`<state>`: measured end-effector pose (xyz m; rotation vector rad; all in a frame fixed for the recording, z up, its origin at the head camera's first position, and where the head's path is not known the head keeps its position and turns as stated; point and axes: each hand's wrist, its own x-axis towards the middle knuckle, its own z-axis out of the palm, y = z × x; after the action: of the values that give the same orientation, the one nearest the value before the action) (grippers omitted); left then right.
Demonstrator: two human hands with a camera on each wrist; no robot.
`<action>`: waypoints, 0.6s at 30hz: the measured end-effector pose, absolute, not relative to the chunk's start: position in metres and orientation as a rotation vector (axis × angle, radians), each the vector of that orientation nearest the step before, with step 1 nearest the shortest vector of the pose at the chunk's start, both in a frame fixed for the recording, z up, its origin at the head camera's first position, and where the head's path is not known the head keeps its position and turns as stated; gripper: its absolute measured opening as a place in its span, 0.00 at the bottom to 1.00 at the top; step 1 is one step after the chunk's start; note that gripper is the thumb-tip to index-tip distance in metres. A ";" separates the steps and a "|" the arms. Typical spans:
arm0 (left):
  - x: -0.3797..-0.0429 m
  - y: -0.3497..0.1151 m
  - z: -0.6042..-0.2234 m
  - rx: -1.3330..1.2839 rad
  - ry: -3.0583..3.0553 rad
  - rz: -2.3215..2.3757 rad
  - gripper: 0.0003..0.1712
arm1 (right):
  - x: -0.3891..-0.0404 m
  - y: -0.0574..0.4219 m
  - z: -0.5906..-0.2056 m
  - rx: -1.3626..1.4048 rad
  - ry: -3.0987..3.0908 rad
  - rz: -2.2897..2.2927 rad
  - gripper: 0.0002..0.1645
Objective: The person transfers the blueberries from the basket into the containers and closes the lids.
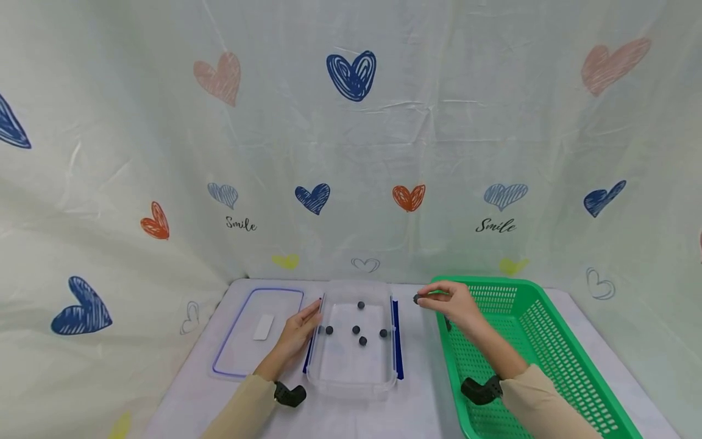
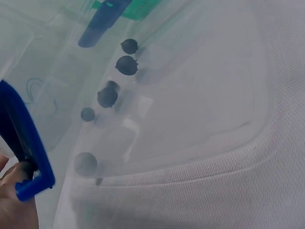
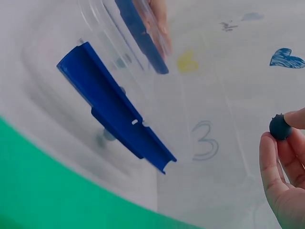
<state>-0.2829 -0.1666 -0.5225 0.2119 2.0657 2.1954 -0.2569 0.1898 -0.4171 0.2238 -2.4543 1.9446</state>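
A clear plastic container (image 1: 351, 385) with blue side latches stands in the middle of the table. Several dark blueberries (image 1: 362, 341) lie spread over its floor; through the wall they show as dark balls (image 2: 127, 66) in the left wrist view. My left hand (image 1: 295, 334) rests along the container's left side, fingers fairly straight, beside the blue latch (image 2: 35, 148). To the right of the container, my right hand (image 1: 452, 303) pinches a single blueberry (image 3: 280, 127) between thumb and fingertips, above the gap before the green basket (image 1: 570, 347).
A clear lid (image 1: 236, 350) with a blue seal lies flat at the left, with a white rectangle (image 1: 264, 327) on it. Something dark (image 1: 448, 324) shows at the basket's left wall, partly hidden by the right hand. Behind the table hangs a heart-printed curtain (image 1: 351, 152).
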 end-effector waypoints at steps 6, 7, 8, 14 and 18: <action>-0.282 -0.168 -0.523 0.217 2.054 2.200 0.31 | -0.261 0.175 -0.421 0.280 -2.438 2.003 0.15; -0.283 -0.168 -0.523 0.217 2.053 2.201 0.31 | -0.262 0.172 -0.422 0.293 -2.439 2.008 0.15; -0.283 -0.168 -0.523 0.216 2.056 2.200 0.31 | -0.263 0.169 -0.423 0.300 -2.443 2.011 0.14; -0.283 -0.168 -0.524 0.216 2.065 2.196 0.30 | -0.265 0.154 -0.429 0.390 -2.477 1.984 0.12; -0.283 -0.168 -0.524 0.212 2.065 2.191 0.30 | -0.265 0.145 -0.431 0.449 -2.477 2.004 0.13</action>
<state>-0.2829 -0.1682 -0.5241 0.2124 2.0647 2.1915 -0.2652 0.1451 -0.4311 0.4489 -2.4771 2.0041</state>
